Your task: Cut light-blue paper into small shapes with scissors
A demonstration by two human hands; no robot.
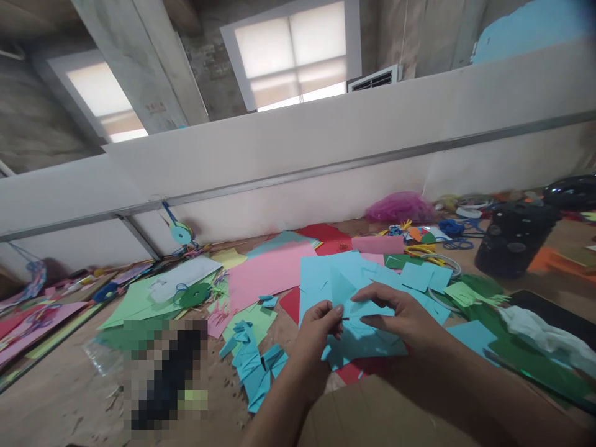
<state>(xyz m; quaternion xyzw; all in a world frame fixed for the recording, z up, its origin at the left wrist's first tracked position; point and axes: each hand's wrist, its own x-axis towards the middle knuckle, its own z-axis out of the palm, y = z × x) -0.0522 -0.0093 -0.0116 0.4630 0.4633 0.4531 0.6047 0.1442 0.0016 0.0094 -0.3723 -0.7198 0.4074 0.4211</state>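
Observation:
Over a stack of light blue paper sheets (314, 270), my left hand (323, 323) is closed, thumb and finger pinching a small piece of blue paper (342, 285). A pointed part of that piece rises above the fingertips. My right hand (393, 307) is just to the right, thumb and forefinger apart and curved toward the same paper; whether they touch it I cannot tell. Left of my hands lies a heap of folded blue paper pieces (251, 366). Several small blue paper squares (419, 276) rest beyond my right hand.
Pink paper (265, 276) and green sheets (130, 301) spread to the left. A black container (516, 239) stands at the right, near white crumpled material (549, 338) and yellow-handled scissors (421, 249). A pink plastic bag (403, 207) sits against the white partition (288, 192).

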